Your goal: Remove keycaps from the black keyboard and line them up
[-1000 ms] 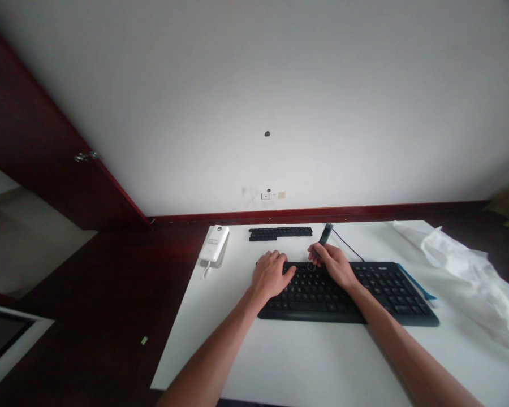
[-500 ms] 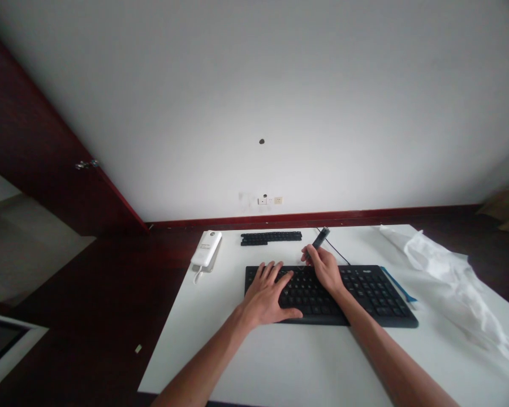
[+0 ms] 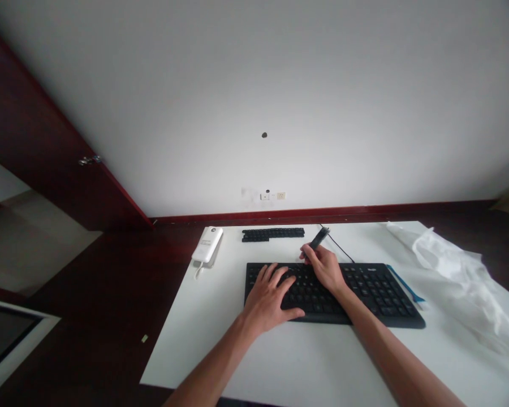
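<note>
A black keyboard lies on the white table, partly covered by my hands. My left hand rests on its left part, fingers spread over the keys and thumb along the front edge. Above the keyboard's back edge, my right hand is closed around a dark, slim hand tool. The tool tilts up to the right, and its lower end is hidden by the fingers, so its exact kind does not show. Behind the keyboard sit rows of loose black keycaps.
A white power bank with a short cable lies at the table's back left. A slim blue tool rests beside the keyboard's right end. Crumpled white plastic covers the table's right side. A black cord runs behind the keyboard.
The view has shifted slightly. My right hand keeps its hold on the dark tool above the keyboard's back edge, and my left hand stays on the keys.
</note>
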`<state>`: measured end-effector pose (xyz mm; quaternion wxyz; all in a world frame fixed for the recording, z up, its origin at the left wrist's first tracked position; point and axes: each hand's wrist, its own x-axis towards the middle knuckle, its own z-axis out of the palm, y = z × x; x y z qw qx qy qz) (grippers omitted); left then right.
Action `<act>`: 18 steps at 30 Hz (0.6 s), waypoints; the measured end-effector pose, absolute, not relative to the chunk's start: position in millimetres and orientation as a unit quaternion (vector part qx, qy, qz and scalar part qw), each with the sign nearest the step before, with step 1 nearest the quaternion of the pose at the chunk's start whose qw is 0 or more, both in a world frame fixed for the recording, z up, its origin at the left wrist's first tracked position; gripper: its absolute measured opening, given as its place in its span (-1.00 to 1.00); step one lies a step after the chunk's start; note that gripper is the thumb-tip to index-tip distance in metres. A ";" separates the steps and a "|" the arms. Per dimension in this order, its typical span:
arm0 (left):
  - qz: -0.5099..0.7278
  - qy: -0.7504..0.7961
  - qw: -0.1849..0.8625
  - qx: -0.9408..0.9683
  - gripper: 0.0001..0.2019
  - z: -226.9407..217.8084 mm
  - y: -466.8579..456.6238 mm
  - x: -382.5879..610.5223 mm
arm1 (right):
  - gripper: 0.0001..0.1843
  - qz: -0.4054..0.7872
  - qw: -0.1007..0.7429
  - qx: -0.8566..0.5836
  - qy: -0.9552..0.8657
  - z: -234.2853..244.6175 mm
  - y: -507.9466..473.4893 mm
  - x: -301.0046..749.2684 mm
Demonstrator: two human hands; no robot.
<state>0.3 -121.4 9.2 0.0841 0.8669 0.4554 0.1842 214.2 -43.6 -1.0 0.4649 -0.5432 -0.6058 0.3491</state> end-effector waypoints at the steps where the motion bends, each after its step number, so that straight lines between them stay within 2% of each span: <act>1: 0.191 0.466 0.082 0.860 -0.34 8.1 -127.4 2.8 | -0.45 0.348 0.466 -0.541 -0.608 -0.2 -44.8 213.7; 4: 0.214 0.499 0.076 0.837 -0.48 2.4 -145.5 13.2 | -0.47 0.339 0.472 -0.534 -0.615 2.7 -49.7 212.2; 6: 0.231 0.518 0.074 0.820 -0.49 -0.9 -154.4 20.9 | -0.49 0.338 0.471 -0.525 -0.624 4.8 -53.8 210.7; 13: 0.273 0.552 0.090 0.783 -0.42 0.0 -156.9 31.3 | -0.56 0.432 0.430 -0.443 -0.658 13.3 -61.6 209.5; 18: 0.268 0.534 0.105 0.795 -0.23 -0.9 -153.9 27.0 | -0.55 0.505 0.355 -0.411 -0.670 18.1 -61.5 216.5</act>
